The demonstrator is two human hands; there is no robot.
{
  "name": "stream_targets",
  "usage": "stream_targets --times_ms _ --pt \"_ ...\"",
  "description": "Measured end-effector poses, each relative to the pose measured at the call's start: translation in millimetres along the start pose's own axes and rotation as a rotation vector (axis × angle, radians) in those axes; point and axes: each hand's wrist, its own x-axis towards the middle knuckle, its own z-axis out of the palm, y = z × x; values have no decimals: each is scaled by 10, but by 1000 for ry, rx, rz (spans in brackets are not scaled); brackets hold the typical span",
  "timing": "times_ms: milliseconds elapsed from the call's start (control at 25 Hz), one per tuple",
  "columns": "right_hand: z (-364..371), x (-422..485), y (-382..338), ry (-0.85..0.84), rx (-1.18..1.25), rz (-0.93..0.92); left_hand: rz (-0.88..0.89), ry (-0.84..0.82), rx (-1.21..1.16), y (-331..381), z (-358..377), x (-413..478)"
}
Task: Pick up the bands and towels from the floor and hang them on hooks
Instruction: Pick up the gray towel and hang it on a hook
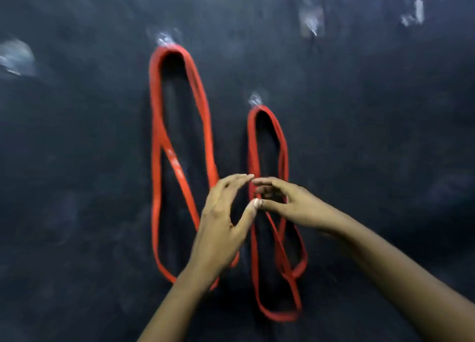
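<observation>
Dark wall [359, 136]. Near its middle, long red band [155, 161] hangs on upper hook [165, 39]. Short red band [283, 151] hangs on lower hook [255, 100]. Left hand [221, 218] is relaxed, fingers curved, holding nothing. Right hand [288, 202] curls at the short band's strands, possibly gripping; blur hides it.
</observation>
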Motion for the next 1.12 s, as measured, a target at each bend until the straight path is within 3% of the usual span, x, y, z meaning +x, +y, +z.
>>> stream_targets --times_ms 120,200,360,480,680,840,960,1120 --pt "-196 -1104 686 -175 -83 348 -97 -375 -244 73 808 -549" --pt "-315 -1949 1195 -161 -105 649 -208 -590 -378 72 1557 -877" --pt "-306 -3755 1919 33 -101 1207 -422 -993 -537 372 3082 -1540" --pt "-432 -4883 2114 290 -58 1462 -467 -1205 -562 890 4124 -1808" --pt "-1209 -6283 2379 838 207 1656 -467 -1471 -683 2163 5719 -1881" --pt "-2309 -7324 2739 1225 297 1723 -547 -1571 -722 3460 7008 -1712" --pt "-3126 -7935 3064 1281 239 1784 -621 -1559 -743 4142 7805 -1570" --pt "-4123 -8510 3672 1185 106 1849 -496 -1619 -686 4787 8926 -1382"
